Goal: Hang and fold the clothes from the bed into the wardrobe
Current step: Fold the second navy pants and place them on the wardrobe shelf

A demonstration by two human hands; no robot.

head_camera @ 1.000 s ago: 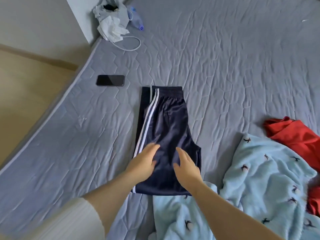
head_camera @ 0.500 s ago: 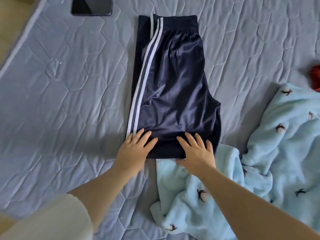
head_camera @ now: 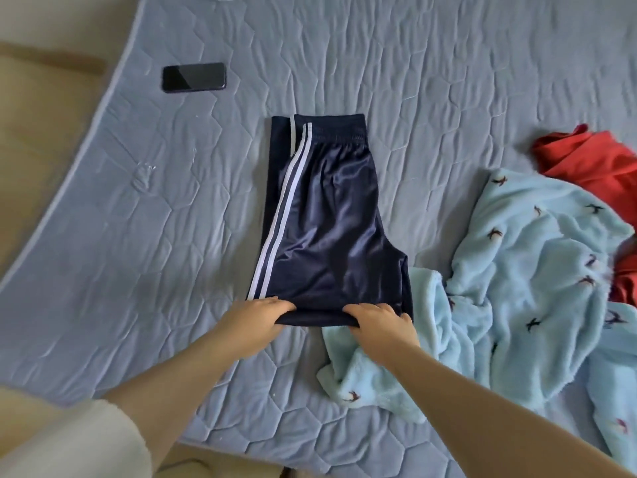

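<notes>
Pale wood floor (head_camera: 34, 115): runs along the far left, beside the bed.
Black phone (head_camera: 194, 76): lies flat on the bed, upper left, well apart from the clothes.
Grey quilted bed (head_camera: 120, 253): fills most of the view and carries every garment seen.
Left grip (head_camera: 256, 317): fingers are curled over the near left corner of the shorts with the thumb beneath, pinching the hem.
Navy shorts (head_camera: 327, 236): satin, with two white side stripes. They lie in the middle of the bed, already doubled lengthwise, with the waistband far from the person and the hem nearest. The near edge is raised a little off the bed.
Right grip (head_camera: 382, 322): pinches the near right corner of the same hem in the same way.
Light blue fleece (head_camera: 524, 277): a crumpled heap printed with small dark birds. It sits right of the shorts, touching their near right corner, and is not folded.
Red garment (head_camera: 593, 160): bunched at the far right and partly under the fleece. It is not folded.
Done so far: one lengthwise fold in the shorts, as far as can be seen.
Left to do: probably the crosswise fold, hem up to waistband. After that come the fleece and the red garment, and everything must still be put away.
Progress: early, by this judgement.
Wardrobe: not in view, so its contents cannot be told.
Other containers: none visible.
</notes>
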